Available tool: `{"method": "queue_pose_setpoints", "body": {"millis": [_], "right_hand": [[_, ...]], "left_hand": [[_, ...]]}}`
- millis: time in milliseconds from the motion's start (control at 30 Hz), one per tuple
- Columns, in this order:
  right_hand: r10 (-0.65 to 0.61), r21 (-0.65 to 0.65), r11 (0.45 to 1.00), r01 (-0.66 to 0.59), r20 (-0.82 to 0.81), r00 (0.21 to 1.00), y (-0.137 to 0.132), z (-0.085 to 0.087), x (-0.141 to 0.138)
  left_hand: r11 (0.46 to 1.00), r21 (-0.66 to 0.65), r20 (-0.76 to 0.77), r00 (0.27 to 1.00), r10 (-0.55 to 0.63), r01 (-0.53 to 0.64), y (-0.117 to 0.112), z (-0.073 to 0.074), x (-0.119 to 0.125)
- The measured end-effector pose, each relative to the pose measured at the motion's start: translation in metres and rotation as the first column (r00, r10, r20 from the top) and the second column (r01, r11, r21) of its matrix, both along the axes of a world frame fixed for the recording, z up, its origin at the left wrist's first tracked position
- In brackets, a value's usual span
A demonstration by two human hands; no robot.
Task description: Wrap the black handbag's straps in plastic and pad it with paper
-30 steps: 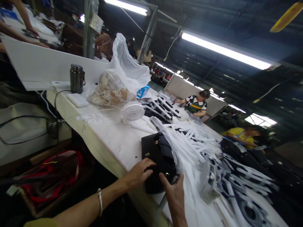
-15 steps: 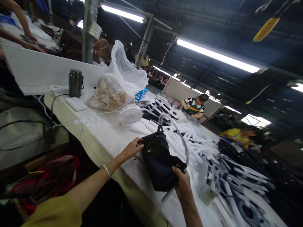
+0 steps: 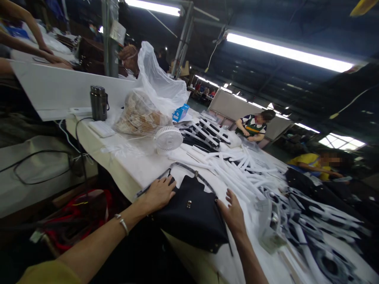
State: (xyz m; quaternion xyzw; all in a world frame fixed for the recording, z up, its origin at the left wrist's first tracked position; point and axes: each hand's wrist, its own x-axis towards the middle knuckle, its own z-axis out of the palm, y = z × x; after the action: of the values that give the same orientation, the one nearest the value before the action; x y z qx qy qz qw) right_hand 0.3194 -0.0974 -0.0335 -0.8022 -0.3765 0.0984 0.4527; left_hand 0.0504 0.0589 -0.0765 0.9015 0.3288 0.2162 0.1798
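Note:
A black handbag with a small gold-coloured clasp lies tilted at the near edge of the white table, front face up. Its handle, in clear wrapping, arches out on the far side. My left hand grips the bag's upper left side, fingers bent over its edge and thumb hidden. At the right side, my right hand is open with fingers apart and raised. Its thumb points at the bag's edge; whether it touches is unclear.
A small white fan, a clear plastic bag of scraps and a dark flask stand farther back. White-wrapped straps pile up on the right beside a tape dispenser. Co-workers sit beyond.
The handbag has turned and come down nearer to me, its clasp now facing up. My left hand has shifted over its upper side. My right hand has opened from its grip.

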Motion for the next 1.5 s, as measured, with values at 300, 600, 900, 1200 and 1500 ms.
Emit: {"method": "queue_pose_setpoints", "body": {"millis": [300,600,900,1200,1500], "right_hand": [[0.335,-0.276,0.918,-0.284,0.158,0.929,0.095,0.013,-0.032],[0.286,-0.426,0.874,-0.232,0.066,0.956,0.115,-0.022,-0.01],[0.292,-0.4,0.874,-0.277,-0.025,0.956,0.132,-0.016,-0.002],[0.381,-0.139,0.919,-0.37,0.071,0.922,0.088,0.005,-0.026],[0.456,-0.063,0.823,-0.564,0.665,0.592,0.032,0.019,-0.061]], "left_hand": [[1.0,-0.018,-0.049,0.999,-0.014,0.013,0.002,-0.007,-0.001],[0.994,-0.088,-0.044,0.996,-0.073,0.069,0.016,0.01,0.008],[0.984,-0.12,-0.102,0.984,-0.146,0.133,0.017,0.042,0.02],[0.733,-0.628,0.382,0.924,-0.002,0.261,-0.031,0.077,0.041],[0.156,-0.907,0.421,0.872,0.251,0.392,-0.034,0.043,0.041]]}}
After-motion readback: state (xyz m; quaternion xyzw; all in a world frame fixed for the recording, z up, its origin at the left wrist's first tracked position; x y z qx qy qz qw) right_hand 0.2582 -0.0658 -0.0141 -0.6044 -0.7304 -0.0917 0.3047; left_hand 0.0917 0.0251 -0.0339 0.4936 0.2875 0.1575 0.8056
